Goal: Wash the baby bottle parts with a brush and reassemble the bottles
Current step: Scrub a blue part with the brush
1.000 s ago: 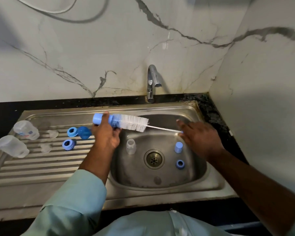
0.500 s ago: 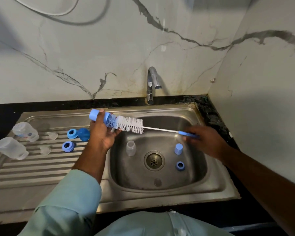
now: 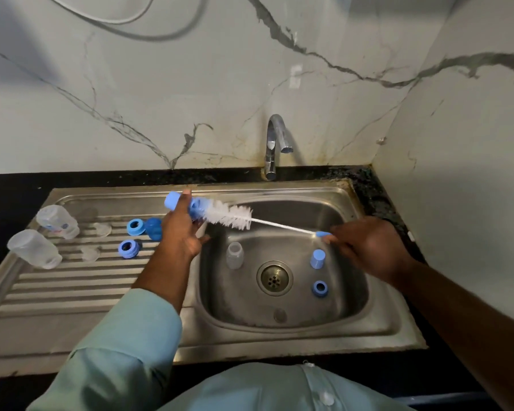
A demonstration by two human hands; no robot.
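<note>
My left hand [image 3: 181, 232] grips a small bottle part [image 3: 172, 200] over the sink's left rim; it is blue at its far end and has a blue ring at its mouth. A white bristle brush [image 3: 230, 216] pokes out of that mouth toward the right. Its thin wire runs to a blue handle tip, which my right hand [image 3: 368, 247] pinches above the basin. In the basin stand a clear small bottle [image 3: 235, 255], a blue cap [image 3: 318, 258] and a blue ring [image 3: 320, 288].
On the ribbed drainboard [image 3: 72, 286] lie two clear bottles [image 3: 58, 221] [image 3: 33, 249], two clear teats [image 3: 101, 229] [image 3: 90, 253], two blue rings [image 3: 135, 226] [image 3: 128, 248] and a blue cap [image 3: 154, 228]. The faucet [image 3: 275, 143] rises behind the basin; the drain [image 3: 274, 277] is at its centre.
My right hand has drawn back to the right along the wire, so the blue handle tip now shows. My left hand tilted the bottle part, its far end raised a little.
</note>
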